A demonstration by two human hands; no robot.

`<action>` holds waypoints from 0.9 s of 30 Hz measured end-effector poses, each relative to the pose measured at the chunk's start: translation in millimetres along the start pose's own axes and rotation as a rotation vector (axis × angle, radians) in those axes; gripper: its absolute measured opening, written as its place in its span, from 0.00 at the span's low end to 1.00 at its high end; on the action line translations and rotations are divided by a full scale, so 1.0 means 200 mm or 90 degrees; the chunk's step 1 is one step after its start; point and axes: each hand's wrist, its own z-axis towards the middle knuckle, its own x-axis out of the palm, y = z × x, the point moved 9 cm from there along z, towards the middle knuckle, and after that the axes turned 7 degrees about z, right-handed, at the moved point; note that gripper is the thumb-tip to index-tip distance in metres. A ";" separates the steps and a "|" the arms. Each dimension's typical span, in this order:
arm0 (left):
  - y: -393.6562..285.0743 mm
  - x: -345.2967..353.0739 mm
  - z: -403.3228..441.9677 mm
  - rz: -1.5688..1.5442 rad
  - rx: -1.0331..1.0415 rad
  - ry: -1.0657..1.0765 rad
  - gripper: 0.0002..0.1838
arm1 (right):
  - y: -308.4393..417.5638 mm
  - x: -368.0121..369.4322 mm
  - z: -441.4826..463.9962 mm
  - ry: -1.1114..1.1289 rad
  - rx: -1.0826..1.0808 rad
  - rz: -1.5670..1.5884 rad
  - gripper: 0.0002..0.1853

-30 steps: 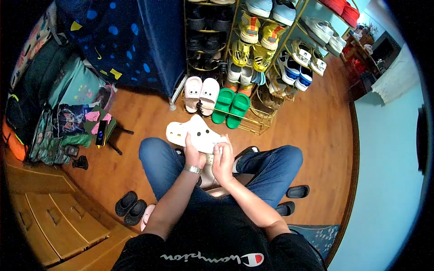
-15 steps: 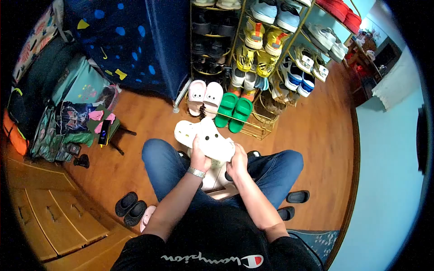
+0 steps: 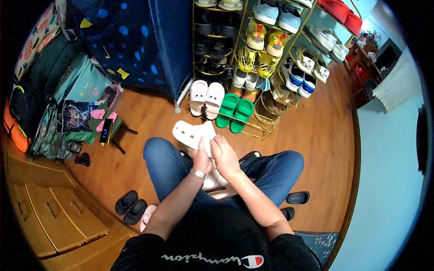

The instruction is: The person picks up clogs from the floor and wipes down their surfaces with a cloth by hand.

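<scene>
A white clog (image 3: 193,133) with dark holes is held above my lap, between my knees. My left hand (image 3: 200,158), with a metal watch on the wrist, grips the clog's near side with the thumb up on it. My right hand (image 3: 226,156) lies over the clog's right end, fingers together and covering that part. What the right fingers pinch, if anything, is hidden. Just beyond the clog are pink slides (image 3: 207,98) with eye shapes and green slides (image 3: 235,112) on the rack's lowest level.
A gold wire shoe rack (image 3: 260,131) with several pairs stands ahead. Dark clogs (image 3: 131,207) and a pink shoe (image 3: 148,217) lie at left beside wooden drawers (image 3: 54,212). Black slippers (image 3: 298,197) are at right. A small stool (image 3: 118,131) bears clothes and a phone.
My right hand has moved from the clog's right end onto its upper surface, with fingers now extended together. The clog has turned and shifted slightly left. My left hand keeps its grip.
</scene>
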 end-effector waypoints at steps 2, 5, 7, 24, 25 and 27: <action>-0.11 0.07 0.03 -0.134 -0.053 0.105 0.26 | -0.02 -0.06 -0.07 -0.066 -0.007 0.013 0.18; -0.09 0.11 0.03 -0.162 -0.127 0.192 0.26 | -0.20 -0.11 -0.25 -0.236 0.212 0.118 0.15; -0.08 0.19 -0.06 -0.206 -0.163 0.241 0.28 | -0.37 -0.06 -0.33 -0.341 0.419 0.388 0.15; -0.01 0.15 -0.10 -0.190 -0.294 0.372 0.36 | -0.02 -0.22 0.04 -0.066 0.151 0.271 0.16; -0.02 0.16 -0.11 -0.209 -0.298 0.387 0.36 | 0.02 -0.18 0.03 -0.020 0.157 0.242 0.17; -0.02 0.15 -0.12 -0.187 -0.296 0.391 0.36 | 0.07 -0.10 -0.02 0.098 0.136 0.187 0.18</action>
